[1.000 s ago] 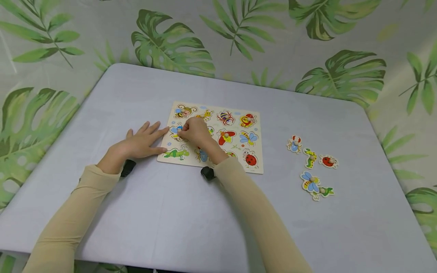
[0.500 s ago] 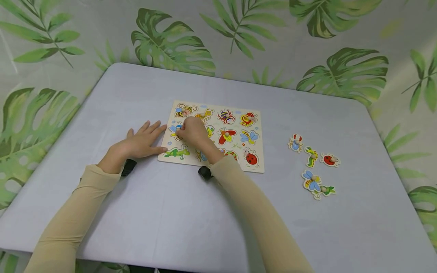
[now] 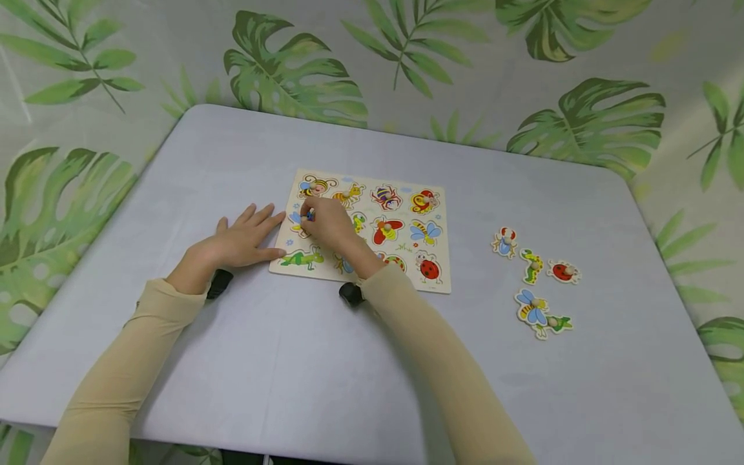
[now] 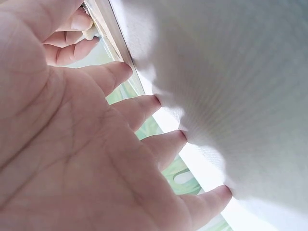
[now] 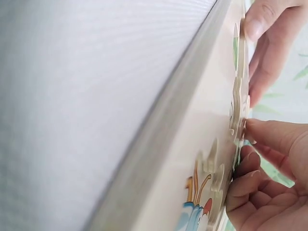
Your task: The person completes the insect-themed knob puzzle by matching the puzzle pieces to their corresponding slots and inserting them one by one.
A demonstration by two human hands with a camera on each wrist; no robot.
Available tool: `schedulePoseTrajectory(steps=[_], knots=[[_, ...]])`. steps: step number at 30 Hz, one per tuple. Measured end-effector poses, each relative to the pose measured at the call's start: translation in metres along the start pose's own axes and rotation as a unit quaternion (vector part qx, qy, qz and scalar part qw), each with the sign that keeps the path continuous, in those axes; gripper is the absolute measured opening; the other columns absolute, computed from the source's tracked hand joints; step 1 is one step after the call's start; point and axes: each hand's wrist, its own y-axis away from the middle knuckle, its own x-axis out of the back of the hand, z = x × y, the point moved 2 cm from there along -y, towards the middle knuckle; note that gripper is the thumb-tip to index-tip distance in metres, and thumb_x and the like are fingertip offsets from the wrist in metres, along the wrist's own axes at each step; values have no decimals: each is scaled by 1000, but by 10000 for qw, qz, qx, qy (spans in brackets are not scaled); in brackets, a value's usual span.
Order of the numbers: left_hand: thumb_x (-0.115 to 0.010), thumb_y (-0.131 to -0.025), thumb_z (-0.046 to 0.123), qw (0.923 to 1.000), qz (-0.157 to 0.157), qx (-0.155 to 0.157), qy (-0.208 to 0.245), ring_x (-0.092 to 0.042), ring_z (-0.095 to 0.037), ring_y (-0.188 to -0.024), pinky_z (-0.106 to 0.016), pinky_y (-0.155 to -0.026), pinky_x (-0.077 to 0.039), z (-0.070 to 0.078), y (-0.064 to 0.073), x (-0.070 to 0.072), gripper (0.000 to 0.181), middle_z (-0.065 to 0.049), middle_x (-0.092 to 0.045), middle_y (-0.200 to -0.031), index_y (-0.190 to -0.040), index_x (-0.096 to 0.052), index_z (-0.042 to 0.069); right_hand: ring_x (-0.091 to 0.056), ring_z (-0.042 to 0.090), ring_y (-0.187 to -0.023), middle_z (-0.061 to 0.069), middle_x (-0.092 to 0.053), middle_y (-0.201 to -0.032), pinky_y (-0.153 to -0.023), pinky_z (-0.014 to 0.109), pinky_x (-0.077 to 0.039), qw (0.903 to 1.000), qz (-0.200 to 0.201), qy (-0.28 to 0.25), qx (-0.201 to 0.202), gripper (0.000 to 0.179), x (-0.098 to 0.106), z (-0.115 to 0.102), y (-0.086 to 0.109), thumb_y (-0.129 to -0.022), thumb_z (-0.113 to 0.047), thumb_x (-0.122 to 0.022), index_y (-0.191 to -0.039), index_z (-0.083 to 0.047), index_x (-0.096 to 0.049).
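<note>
Right hand (image 3: 331,223) shifted, pinching blue piece (image 3: 310,217), part-hiding board (image 3: 405,215), left hand (image 3: 238,244) spread, loose pieces (image 3: 531,309) aside

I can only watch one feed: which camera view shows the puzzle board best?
The head view: it shows the puzzle board from above, nearly whole, though the right hand covers part. The left wrist view catches only a strip along one edge; the right wrist view shows part of it at a steep slant.

Pale insect puzzle board (image 3: 401,245) — flat; blue-winged insect piece (image 3: 296,222) — pinched, half hidden, at board's left.
</note>
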Motion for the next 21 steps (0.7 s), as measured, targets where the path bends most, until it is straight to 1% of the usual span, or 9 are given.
schedulePoseTrajectory(steps=[3, 6, 16, 21], knots=[[-50, -92, 50, 10000, 3, 1, -16, 3, -46, -145, -78, -101, -3, 0, 0, 0, 78, -17, -3, -159, -152, -13, 16, -47, 8, -59, -1, -60, -74, -51, 16, -32, 10000, -52, -45, -16, 9, 0, 1, 0, -89, -19, -62, -94, -12, -65], [-50, -92, 50, 10000, 13, -4, -12, 3, -46, -145, -78, -101, -3, 1, 0, 0, 78, -17, -4, -159, -152, -13, 16, -47, 8, -60, 0, -59, -75, -51, 15, -32, 9999, -88, -99, -3, 9, 0, 2, 0, -89, -18, -62, -94, -11, -65], [-49, -93, 50, 10000, -33, 24, -13, 3, -47, -144, -79, -101, -2, 3, 0, 2, 78, -18, -3, -159, -152, -12, 15, -47, 9, -61, 0, -56, -72, -54, 15, -33, 9990, -237, -355, 135, 18, 3, 6, 0, -89, -19, -63, -104, -10, -64], [-49, -93, 50, 10000, -32, 21, -5, 3, -47, -144, -79, -101, -3, 2, 1, 1, 78, -18, -3, -159, -152, -12, 16, -46, 9, -62, 0, -53, -73, -55, 14, -33, 9977, -255, -596, 206, 21, 3, 10, 1, -89, -19, -63, -107, -8, -63]])
